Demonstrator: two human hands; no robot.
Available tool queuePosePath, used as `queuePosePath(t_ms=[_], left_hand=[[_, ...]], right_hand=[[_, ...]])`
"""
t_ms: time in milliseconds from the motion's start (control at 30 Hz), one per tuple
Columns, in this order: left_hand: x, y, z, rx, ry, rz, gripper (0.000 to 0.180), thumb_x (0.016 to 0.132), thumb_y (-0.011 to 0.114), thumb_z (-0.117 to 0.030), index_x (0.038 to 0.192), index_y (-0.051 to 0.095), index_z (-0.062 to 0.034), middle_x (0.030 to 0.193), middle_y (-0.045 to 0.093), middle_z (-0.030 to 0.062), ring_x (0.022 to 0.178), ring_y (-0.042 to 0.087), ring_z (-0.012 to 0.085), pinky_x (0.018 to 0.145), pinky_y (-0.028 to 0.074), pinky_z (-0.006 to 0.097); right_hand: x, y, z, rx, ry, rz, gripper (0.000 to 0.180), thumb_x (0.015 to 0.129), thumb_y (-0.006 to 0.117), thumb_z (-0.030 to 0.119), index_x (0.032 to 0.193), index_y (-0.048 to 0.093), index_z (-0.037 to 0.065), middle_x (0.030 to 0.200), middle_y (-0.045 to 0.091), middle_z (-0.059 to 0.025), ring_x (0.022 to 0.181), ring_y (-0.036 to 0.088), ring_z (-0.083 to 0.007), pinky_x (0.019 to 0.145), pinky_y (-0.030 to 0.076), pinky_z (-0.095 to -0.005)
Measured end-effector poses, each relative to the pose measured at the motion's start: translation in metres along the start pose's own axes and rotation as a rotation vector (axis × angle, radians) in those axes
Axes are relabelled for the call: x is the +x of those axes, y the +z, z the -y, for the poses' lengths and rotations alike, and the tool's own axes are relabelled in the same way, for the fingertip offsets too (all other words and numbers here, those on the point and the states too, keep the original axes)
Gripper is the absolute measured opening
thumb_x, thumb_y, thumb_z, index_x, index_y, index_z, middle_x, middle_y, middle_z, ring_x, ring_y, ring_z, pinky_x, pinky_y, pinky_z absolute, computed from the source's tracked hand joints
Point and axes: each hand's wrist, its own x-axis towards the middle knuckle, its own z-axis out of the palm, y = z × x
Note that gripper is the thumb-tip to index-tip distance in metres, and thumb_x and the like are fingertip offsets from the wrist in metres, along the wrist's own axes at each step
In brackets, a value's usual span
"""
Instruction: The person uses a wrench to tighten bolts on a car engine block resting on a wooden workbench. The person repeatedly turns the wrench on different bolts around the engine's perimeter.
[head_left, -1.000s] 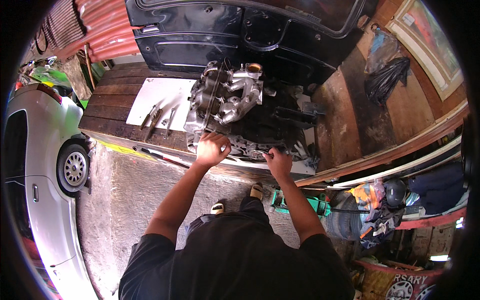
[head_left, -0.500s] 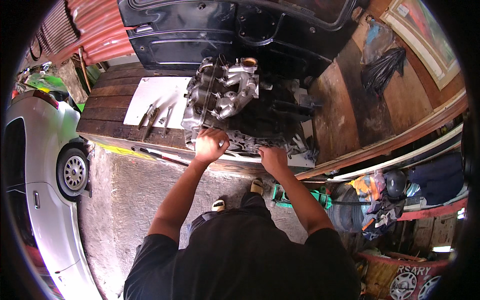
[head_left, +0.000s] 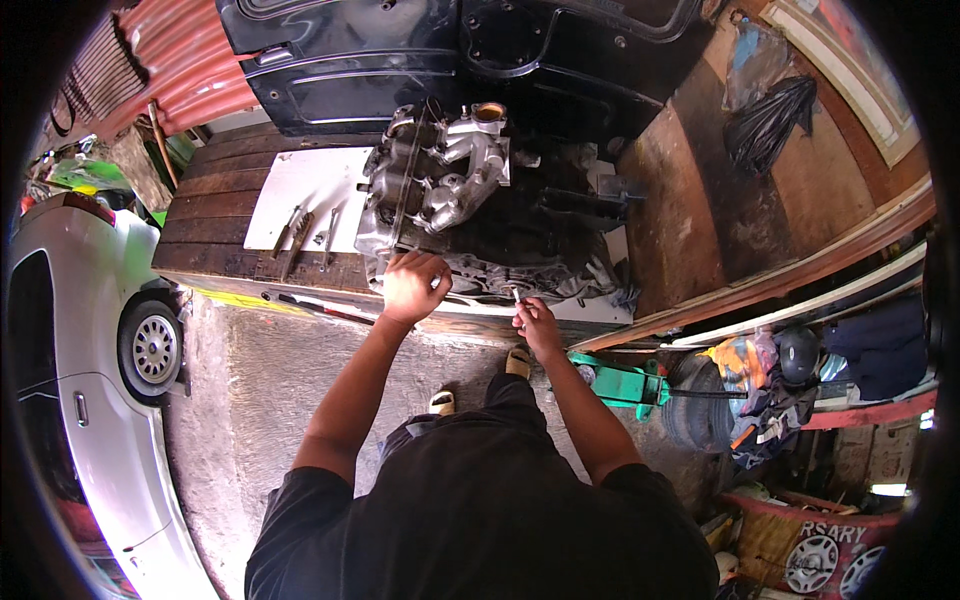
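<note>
An engine [head_left: 430, 205] with a cylinder head and silver intake manifold [head_left: 470, 165] rests on the wooden bench. My left hand [head_left: 412, 288] is closed at its near left edge. A bright bit shows by the thumb, but what the fingers grip is hidden. Just off the engine's near side, my right hand [head_left: 537, 326] pinches a small, shiny, narrow metal piece [head_left: 517, 296] that points up toward the engine. Whether it is a bolt or a tool end is too small to tell.
Several hand tools [head_left: 298, 240] lie on a white board [head_left: 290, 190] left of the engine. A dark vehicle door panel [head_left: 360, 75] stands behind. On the floor at right are a green floor jack [head_left: 625, 383] and a tyre [head_left: 700, 405]. A silver car [head_left: 95, 370] is at left.
My right hand has drawn back from the engine's near edge toward me and turned, bringing the metal piece into view. My left hand stays at the engine's edge. The view has shifted slightly.
</note>
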Motion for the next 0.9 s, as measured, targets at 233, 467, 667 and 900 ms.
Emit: queuePosePath(t_ms=[233,467,667,900], left_hand=[[0.003,0.001,0.001,0.045,0.008,0.005,0.007,0.07,0.066,-0.015,0.066,0.061,-0.0142,0.069,0.063,-0.0006,0.069,0.061,0.0215,0.068,0.046,0.035],[0.003,0.001,0.0,0.025,0.023,-0.003,0.008,0.072,0.068,-0.016,0.067,0.062,-0.0133,0.07,0.064,-0.0005,0.068,0.06,0.0216,0.068,0.045,0.035],[0.002,0.001,0.0,0.04,0.028,-0.011,0.008,0.072,0.067,-0.016,0.068,0.061,-0.0132,0.07,0.062,0.0,0.069,0.06,0.0209,0.067,0.045,0.035],[0.002,0.001,0.002,0.047,0.029,-0.002,0.009,0.072,0.068,-0.016,0.067,0.061,-0.0122,0.07,0.062,0.0007,0.067,0.06,0.0216,0.067,0.045,0.035]], right_hand=[[0.013,0.016,-0.009,0.109,0.028,0.031,0.024,0.093,0.061,0.028,0.106,0.055,0.01,0.078,0.063,0.0025,0.07,0.059,-0.007,0.062,0.045,-0.0264],[0.031,0.02,-0.032,0.143,-0.184,-0.003,0.021,0.093,0.06,0.024,0.1,0.057,0.004,0.075,0.062,-0.0006,0.065,0.058,-0.0093,0.061,0.046,-0.025],[0.024,0.019,-0.015,-0.039,-0.202,-0.046,0.02,0.093,0.059,0.02,0.092,0.059,0.0,0.074,0.065,-0.0053,0.067,0.062,-0.0126,0.064,0.049,-0.027],[0.02,0.016,-0.006,-0.431,-0.277,-0.156,0.025,0.092,0.059,0.026,0.086,0.06,0.001,0.075,0.069,-0.0103,0.07,0.067,-0.0219,0.064,0.049,-0.0331]])
